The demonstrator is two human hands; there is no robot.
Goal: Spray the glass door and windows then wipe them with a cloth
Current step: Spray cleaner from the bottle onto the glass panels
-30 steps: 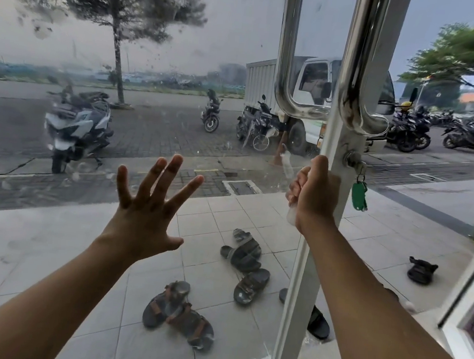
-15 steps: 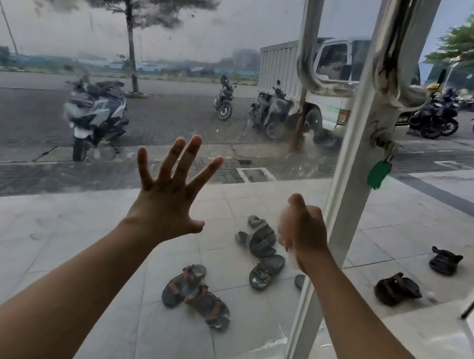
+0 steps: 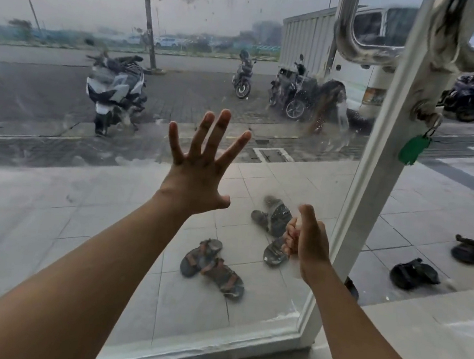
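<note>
The glass door [image 3: 87,222] fills the view, streaked and wet with droplets around its upper middle. My left hand [image 3: 198,172] is spread with straight fingers against the pane near its centre. My right hand [image 3: 305,243] is low on the pane beside the white door frame [image 3: 373,192], fingers curled round a small clear spray bottle [image 3: 298,223]; only the bottle's whitish top shows by my thumb. No cloth is in view.
A steel pull handle [image 3: 355,46] hangs at the upper right, with a green key tag [image 3: 414,148] at the lock. The white bottom rail [image 3: 199,346] runs along the floor. Outside lie sandals [image 3: 213,266] on tiles, with parked motorbikes and a truck beyond.
My right hand has dropped from beside the lock on the frame to the lower part of the pane, drifting left. My left hand stays spread on the glass.
</note>
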